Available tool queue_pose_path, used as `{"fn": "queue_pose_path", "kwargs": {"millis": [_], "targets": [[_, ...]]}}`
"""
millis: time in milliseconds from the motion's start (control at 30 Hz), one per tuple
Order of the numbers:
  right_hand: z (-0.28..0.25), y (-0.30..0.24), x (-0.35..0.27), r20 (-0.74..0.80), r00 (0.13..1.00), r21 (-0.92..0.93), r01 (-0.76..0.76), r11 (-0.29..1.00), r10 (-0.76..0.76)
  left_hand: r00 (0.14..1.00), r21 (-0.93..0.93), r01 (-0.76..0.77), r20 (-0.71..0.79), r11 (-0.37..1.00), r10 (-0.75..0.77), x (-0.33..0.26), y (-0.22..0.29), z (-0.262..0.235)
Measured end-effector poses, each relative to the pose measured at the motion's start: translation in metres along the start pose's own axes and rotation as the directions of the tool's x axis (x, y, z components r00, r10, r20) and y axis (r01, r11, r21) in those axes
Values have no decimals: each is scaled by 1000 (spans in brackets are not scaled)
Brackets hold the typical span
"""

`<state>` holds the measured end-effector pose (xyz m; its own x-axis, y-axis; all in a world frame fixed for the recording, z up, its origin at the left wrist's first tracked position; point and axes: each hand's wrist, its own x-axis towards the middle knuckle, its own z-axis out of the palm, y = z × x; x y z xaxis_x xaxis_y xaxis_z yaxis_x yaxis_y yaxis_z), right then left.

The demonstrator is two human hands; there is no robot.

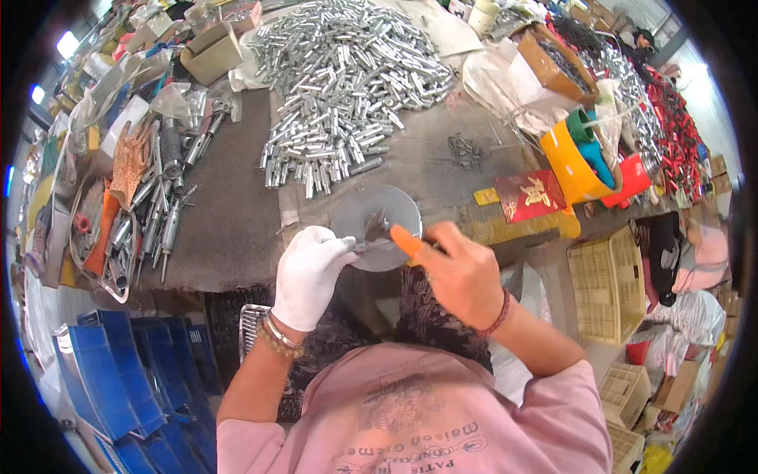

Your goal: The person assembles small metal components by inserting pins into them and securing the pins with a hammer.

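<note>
Head view: the gloved left hand (pixel 309 272) pinches a small metal piece (pixel 365 243) over the round metal dish (pixel 371 213); the right hand (pixel 462 272) grips an orange-handled tool (pixel 407 242) against it.

Gloved left hand (pixel 309 272), right hand (pixel 462 272) gripping orange-handled tool (pixel 407 242), round dish (pixel 376 226)

— What can't be made out at centre frame?

— The small metal piece (pixel 365 243) pinched by the gloved left hand (pixel 309 272) is blurred; its shape is unclear. The right hand (pixel 462 272) covers most of the orange-handled tool (pixel 407 241), tip indistinct.

— Toward the edges?

— The blue trays (pixel 118 379) at lower left run into the dark rim. The red items (pixel 675 130) at upper right are too small to identify.
</note>
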<state>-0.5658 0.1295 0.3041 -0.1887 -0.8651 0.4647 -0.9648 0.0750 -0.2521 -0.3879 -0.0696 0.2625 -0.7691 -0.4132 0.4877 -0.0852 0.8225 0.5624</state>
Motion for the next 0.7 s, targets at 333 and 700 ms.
{"fn": "queue_pose_path", "kwargs": {"millis": [333, 700], "targets": [[6, -7, -3, -8, 998, 72, 59, 996, -59, 999, 39, -39, 11, 998, 38, -3, -2, -2], [-18, -15, 16, -404, 915, 165, 65, 984, 7, 999, -33, -39, -12, 999, 39, -7, -7, -3]]}}
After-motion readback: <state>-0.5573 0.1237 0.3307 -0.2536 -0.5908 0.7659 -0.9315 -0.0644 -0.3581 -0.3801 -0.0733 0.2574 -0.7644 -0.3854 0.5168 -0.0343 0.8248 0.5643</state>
